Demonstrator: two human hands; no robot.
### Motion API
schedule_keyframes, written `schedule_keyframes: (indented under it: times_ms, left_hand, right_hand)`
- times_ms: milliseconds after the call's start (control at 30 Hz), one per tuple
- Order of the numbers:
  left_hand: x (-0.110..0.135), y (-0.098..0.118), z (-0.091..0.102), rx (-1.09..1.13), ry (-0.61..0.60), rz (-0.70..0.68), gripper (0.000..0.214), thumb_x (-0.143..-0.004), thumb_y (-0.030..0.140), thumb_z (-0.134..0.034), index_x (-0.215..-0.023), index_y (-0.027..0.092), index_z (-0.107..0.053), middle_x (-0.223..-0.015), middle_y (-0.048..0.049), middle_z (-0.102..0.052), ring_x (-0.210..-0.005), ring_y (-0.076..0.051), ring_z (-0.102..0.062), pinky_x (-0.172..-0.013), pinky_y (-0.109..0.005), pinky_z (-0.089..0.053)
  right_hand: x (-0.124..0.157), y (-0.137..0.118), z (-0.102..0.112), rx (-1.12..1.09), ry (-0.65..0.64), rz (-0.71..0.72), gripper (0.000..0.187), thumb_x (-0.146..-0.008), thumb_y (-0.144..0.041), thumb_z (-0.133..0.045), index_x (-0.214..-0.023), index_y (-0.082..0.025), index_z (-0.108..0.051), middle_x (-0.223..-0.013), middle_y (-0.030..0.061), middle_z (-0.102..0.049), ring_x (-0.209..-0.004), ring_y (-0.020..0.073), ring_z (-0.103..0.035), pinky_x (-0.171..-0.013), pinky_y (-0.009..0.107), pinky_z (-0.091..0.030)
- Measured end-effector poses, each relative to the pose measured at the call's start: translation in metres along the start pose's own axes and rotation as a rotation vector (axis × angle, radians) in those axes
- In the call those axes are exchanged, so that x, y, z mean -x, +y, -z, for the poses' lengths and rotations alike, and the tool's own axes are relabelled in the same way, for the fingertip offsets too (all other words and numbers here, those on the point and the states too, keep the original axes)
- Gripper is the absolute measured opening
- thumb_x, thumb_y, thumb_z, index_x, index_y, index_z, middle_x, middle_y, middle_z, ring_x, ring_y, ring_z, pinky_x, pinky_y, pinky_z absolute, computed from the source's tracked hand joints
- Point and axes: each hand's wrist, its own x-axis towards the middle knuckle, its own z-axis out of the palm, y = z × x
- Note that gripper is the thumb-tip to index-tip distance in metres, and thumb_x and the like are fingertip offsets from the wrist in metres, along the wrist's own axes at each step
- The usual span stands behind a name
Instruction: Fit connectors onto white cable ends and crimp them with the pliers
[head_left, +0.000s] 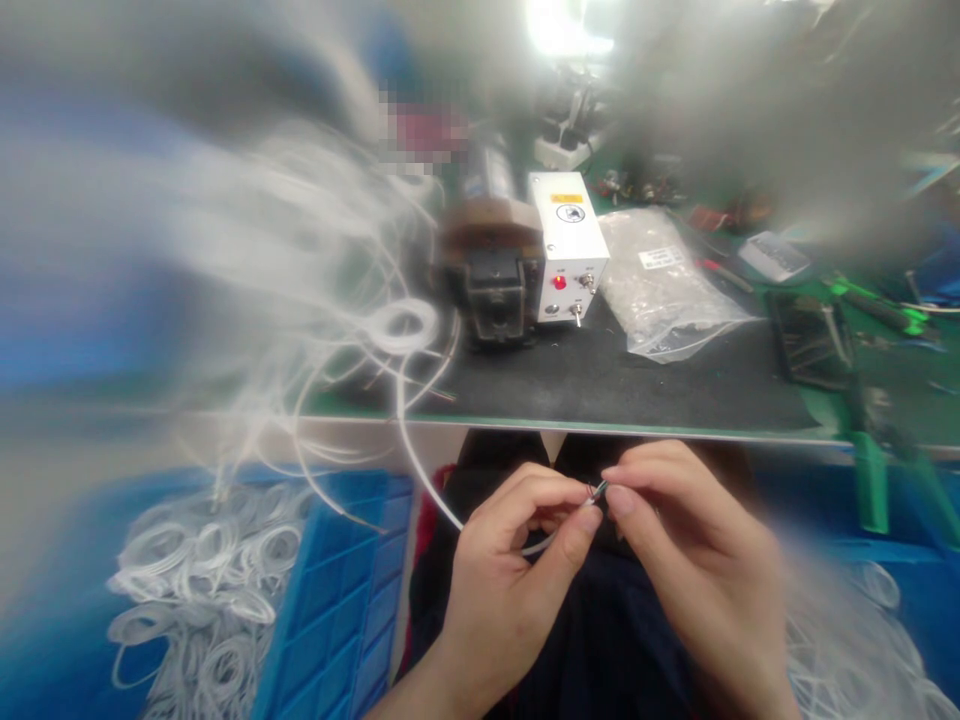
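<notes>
My left hand (517,560) is closed around a white cable (421,468), pinching it near its end between thumb and forefinger. Fine dark inner wires (599,491) stick out of the sheath there. The fingertips of my right hand (697,560) pinch these wires, close against my left fingertips. From my left hand the cable runs up to a white cable coil (405,326) at the table's front edge. Both hands are over my lap, just in front of the table. My fingers partly cover the wire ends.
A black machine (496,290) with a white control box (570,250) stands on a black mat (585,375). Right of it lie a clear plastic bag (667,285) and green-handled tools (881,305). A blue crate (330,600) holds cable coils; more coils (862,640) sit lower right.
</notes>
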Motion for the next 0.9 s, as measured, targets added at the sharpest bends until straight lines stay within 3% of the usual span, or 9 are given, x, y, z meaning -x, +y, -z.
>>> schedule_keyframes:
  times_ms: [233,500,700,900]
  left_hand:
    - [0.0007,0.0011,0.0017,0.045,-0.023,0.039,0.006,-0.102,0.019,-0.074,-0.104,0.022,-0.079,-0.099,-0.0050,-0.074,-0.084,-0.017,-0.073,-0.073,-0.027,-0.061]
    - [0.0008,-0.0001,0.0022,0.074,-0.033,0.055,0.007,-0.101,0.019,-0.075,-0.104,0.024,-0.080,-0.098,-0.0035,-0.074,-0.081,-0.016,-0.072,-0.072,-0.026,-0.061]
    - [-0.0006,-0.0007,0.0017,0.109,-0.039,0.079,0.007,-0.101,0.019,-0.075,-0.105,0.024,-0.079,-0.099,-0.0022,-0.073,-0.078,-0.014,-0.071,-0.070,-0.023,-0.059]
    - [0.0001,-0.0009,0.0018,0.079,-0.023,0.082,0.005,-0.102,0.020,-0.074,-0.103,0.022,-0.079,-0.100,-0.0037,-0.074,-0.087,-0.017,-0.073,-0.073,-0.024,-0.059]
  right_hand:
    - [-0.0024,0.0006,0.0013,-0.138,-0.043,-0.127,0.009,-0.102,-0.017,-0.073,-0.100,-0.026,-0.076,-0.096,0.0011,-0.068,-0.080,0.0153,-0.068,-0.067,0.026,-0.055]
    - [-0.0029,0.0022,0.0004,-0.204,-0.056,-0.164,0.008,-0.103,-0.019,-0.072,-0.100,-0.025,-0.076,-0.096,0.0016,-0.066,-0.080,0.0153,-0.067,-0.063,0.025,-0.052]
    - [0.0005,0.0022,0.0008,-0.164,-0.041,-0.122,0.012,-0.103,-0.016,-0.072,-0.104,-0.027,-0.077,-0.099,0.0009,-0.068,-0.083,0.0149,-0.069,-0.067,0.026,-0.055]
    - [0.0045,0.0029,0.0007,0.016,0.003,0.042,0.021,-0.099,-0.009,-0.073,-0.109,-0.027,-0.077,-0.106,0.0037,-0.071,-0.098,0.0195,-0.070,-0.078,0.031,-0.056]
